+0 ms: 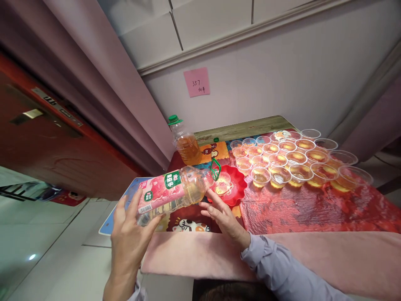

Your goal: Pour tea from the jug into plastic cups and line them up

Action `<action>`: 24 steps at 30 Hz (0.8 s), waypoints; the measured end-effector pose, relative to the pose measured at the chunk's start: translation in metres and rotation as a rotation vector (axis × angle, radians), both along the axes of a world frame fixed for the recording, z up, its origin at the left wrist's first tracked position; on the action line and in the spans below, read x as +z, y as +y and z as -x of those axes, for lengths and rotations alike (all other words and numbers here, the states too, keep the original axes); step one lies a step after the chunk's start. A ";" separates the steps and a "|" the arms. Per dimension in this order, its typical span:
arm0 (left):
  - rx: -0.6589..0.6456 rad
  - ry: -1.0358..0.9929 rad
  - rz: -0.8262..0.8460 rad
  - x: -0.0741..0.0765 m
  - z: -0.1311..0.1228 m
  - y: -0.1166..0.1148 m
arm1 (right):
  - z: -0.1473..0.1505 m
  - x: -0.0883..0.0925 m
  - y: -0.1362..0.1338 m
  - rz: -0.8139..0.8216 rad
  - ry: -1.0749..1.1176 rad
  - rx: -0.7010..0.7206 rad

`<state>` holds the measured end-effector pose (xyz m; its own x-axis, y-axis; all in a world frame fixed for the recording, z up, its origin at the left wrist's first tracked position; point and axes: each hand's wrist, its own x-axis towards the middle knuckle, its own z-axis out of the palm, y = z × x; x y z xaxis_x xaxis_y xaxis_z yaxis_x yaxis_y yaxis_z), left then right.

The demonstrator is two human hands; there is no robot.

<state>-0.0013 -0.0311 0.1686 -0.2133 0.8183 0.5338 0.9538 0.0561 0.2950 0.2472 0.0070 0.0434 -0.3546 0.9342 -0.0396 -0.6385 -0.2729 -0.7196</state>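
My left hand (131, 230) grips a large plastic juice bottle (166, 190) near its base, thumb below and fingers above. The bottle has a pink label, holds pale yellow liquid and lies tilted almost on its side. Its neck, with a green ring handle (215, 169), points over a red scalloped bowl (241, 184). Inside the bowl stands a clear plastic cup (223, 184); whether liquid is flowing into it I cannot tell. Beneath the bottle's neck, my right hand (224, 215) has its fingers stretched apart, the fingertips at or very near the bottle's shoulder.
A second juice bottle (188, 146) with a green cap stands upright at the back left. Rows of clear cups (290, 175), many holding yellow liquid, cover the right side. A loose green cap (216, 139) lies near the back. Pink cloth (194, 255) drapes the front edge.
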 end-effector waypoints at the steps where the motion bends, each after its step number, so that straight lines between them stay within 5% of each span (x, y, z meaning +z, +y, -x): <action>1: -0.003 0.003 -0.005 0.000 0.000 0.000 | 0.000 0.000 0.000 -0.002 -0.001 0.002; 24: -0.012 0.041 -0.019 0.004 -0.001 0.002 | 0.001 0.000 -0.001 0.021 0.002 -0.003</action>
